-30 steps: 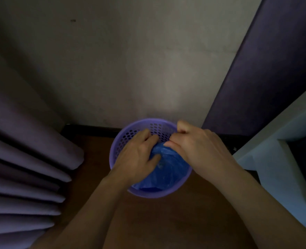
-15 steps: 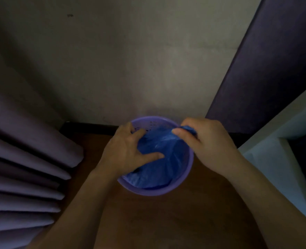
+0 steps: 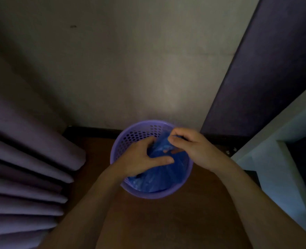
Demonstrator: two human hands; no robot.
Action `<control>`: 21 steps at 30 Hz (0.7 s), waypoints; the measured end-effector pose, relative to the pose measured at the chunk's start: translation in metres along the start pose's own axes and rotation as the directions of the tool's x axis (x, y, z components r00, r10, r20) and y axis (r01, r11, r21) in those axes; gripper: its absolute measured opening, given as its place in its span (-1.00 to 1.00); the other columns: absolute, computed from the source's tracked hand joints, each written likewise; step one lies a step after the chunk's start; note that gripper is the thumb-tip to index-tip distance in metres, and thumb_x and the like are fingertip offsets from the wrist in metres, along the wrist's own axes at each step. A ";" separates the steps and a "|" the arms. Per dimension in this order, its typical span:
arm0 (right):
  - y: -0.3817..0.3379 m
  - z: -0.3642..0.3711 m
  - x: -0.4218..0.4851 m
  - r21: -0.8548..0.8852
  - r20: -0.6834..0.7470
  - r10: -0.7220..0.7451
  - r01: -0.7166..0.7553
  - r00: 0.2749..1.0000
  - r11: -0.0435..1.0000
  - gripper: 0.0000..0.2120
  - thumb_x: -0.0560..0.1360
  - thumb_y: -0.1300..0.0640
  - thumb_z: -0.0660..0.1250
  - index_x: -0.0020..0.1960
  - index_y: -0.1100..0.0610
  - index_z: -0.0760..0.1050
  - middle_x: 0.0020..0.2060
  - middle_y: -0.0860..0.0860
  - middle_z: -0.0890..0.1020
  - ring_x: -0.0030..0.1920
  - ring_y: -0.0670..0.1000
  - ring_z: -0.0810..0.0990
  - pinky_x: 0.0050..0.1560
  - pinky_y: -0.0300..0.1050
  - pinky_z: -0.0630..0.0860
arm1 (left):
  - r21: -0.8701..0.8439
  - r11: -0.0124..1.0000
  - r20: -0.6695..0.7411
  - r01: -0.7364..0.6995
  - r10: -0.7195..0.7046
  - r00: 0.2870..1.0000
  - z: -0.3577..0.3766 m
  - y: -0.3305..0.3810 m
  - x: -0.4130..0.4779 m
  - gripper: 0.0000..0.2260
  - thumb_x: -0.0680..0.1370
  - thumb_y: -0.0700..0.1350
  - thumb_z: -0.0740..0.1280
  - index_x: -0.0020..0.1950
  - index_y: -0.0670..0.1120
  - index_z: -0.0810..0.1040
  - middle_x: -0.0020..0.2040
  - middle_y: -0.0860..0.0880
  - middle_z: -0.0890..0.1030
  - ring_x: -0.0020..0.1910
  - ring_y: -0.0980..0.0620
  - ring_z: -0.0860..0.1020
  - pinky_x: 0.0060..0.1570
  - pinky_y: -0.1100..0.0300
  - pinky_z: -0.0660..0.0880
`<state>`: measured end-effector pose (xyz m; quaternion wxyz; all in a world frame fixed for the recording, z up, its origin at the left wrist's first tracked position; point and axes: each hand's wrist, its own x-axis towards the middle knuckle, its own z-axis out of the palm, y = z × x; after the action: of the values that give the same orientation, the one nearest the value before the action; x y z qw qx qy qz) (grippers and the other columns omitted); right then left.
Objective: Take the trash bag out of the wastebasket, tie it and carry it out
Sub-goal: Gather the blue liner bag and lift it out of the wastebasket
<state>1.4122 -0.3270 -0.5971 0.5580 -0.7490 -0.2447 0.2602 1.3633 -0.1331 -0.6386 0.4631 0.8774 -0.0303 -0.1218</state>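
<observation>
In the head view I see one purple wastebasket [image 3: 130, 139] on the brown floor [image 3: 184, 221]. One blue trash bag [image 3: 159, 175] sits inside it. My two hands are close together: the left hand [image 3: 139, 159] grips the bag and the right hand [image 3: 193, 150] pinches its top.

The right hand [image 3: 193, 150] has pulled the blue bag [image 3: 159, 178] inward toward the left hand [image 3: 139, 157], seemingly bunching it.

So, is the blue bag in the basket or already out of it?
In. The bag sits inside the basket, not lifted clear; the left hand and the right hand grip its top.
</observation>
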 end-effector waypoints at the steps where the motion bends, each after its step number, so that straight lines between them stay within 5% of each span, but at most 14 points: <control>1: -0.002 0.001 0.000 -0.049 0.008 -0.002 0.002 1.000 0.999 -0.79 0.65 0.26 0.20 -0.14 0.20 0.50 -0.20 0.07 0.60 -0.13 -0.08 0.64 0.05 0.01 0.60 | 0.038 0.999 0.044 -0.009 0.008 0.999 -0.002 0.005 0.003 -0.54 0.28 0.40 0.47 0.05 0.20 0.55 -0.02 0.17 0.68 -0.07 0.21 0.65 -0.08 0.17 0.62; 3: -0.004 0.000 0.001 -0.223 -0.007 -0.043 0.041 0.999 0.974 -0.78 0.67 0.23 0.19 -0.14 0.17 0.48 -0.25 0.07 0.57 -0.25 -0.19 0.56 -0.13 -0.18 0.52 | 0.121 0.992 0.113 -0.024 0.010 0.994 -0.006 0.013 0.012 -0.74 0.34 0.27 0.50 -0.07 0.24 0.58 -0.16 0.22 0.67 -0.20 0.26 0.63 -0.23 0.31 0.57; 6: -0.005 -0.002 0.002 -0.469 -0.042 -0.105 0.073 0.994 0.880 -0.81 0.68 0.19 0.14 0.02 0.20 0.50 -0.22 0.17 0.59 -0.22 0.05 0.56 -0.14 0.06 0.49 | 0.334 0.940 0.100 -0.074 0.042 0.994 -0.010 0.015 0.022 -0.83 0.47 0.09 0.46 -0.21 0.07 0.54 -0.41 0.07 0.56 -0.41 0.15 0.53 -0.37 0.22 0.41; 11: -0.021 0.004 -0.007 -0.713 0.022 -0.107 0.091 0.994 0.695 -0.74 0.51 -0.32 0.25 -0.12 -0.15 0.40 -0.38 -0.13 0.45 -0.30 -0.06 0.45 -0.33 -0.01 0.38 | 0.521 0.843 0.058 -0.135 0.122 0.991 -0.010 0.011 0.018 -0.82 0.52 -0.11 0.40 0.09 -0.12 0.56 0.06 -0.11 0.62 0.02 -0.12 0.59 0.00 -0.07 0.52; 14: -0.028 0.012 -0.007 -0.832 0.077 -0.109 0.124 0.991 0.541 -0.84 0.61 -0.14 0.26 -0.12 -0.12 0.42 -0.34 -0.15 0.41 -0.22 0.00 0.46 -0.27 -0.06 0.28 | 0.533 0.822 0.030 -0.200 0.219 0.975 -0.005 0.012 0.013 -0.80 0.49 -0.18 0.41 0.11 -0.05 0.56 0.07 -0.07 0.66 0.04 -0.10 0.61 -0.01 -0.03 0.54; 16: -0.025 0.017 -0.004 -0.868 0.116 -0.047 0.124 0.992 0.482 -0.94 0.63 0.13 0.26 0.02 0.04 0.50 -0.08 0.02 0.58 -0.04 0.11 0.57 -0.16 -0.04 0.36 | 0.479 0.848 0.001 -0.226 0.257 0.966 -0.003 0.016 0.010 -0.75 0.48 -0.14 0.43 0.13 0.01 0.53 0.07 -0.02 0.67 0.04 -0.06 0.61 -0.03 -0.03 0.55; 18: -0.022 0.024 -0.002 -0.843 0.121 0.007 0.099 0.993 0.528 -0.85 0.59 0.27 0.24 0.13 0.16 0.51 0.11 0.12 0.60 0.05 0.14 0.59 -0.07 -0.01 0.43 | 0.472 0.853 -0.003 -0.225 0.257 0.967 -0.003 0.020 0.009 -0.72 0.46 -0.11 0.42 0.15 0.01 0.52 0.06 -0.02 0.67 0.01 -0.07 0.62 -0.05 -0.05 0.55; 21: -0.020 0.028 -0.003 -0.742 0.106 0.032 0.057 0.994 0.668 -0.89 0.59 0.16 0.22 -0.11 0.09 0.46 -0.19 0.05 0.60 -0.21 0.07 0.58 -0.24 0.05 0.45 | 0.443 0.874 0.020 -0.201 0.214 0.977 -0.005 0.018 0.007 -0.78 0.43 -0.21 0.37 0.05 -0.04 0.55 -0.05 -0.06 0.67 -0.09 -0.09 0.61 -0.14 -0.07 0.56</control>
<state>1.3896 -0.3039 -0.5842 0.1915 -0.8942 -0.3649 0.1748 1.3726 -0.1409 -0.6223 0.2626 0.9529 -0.1440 -0.0482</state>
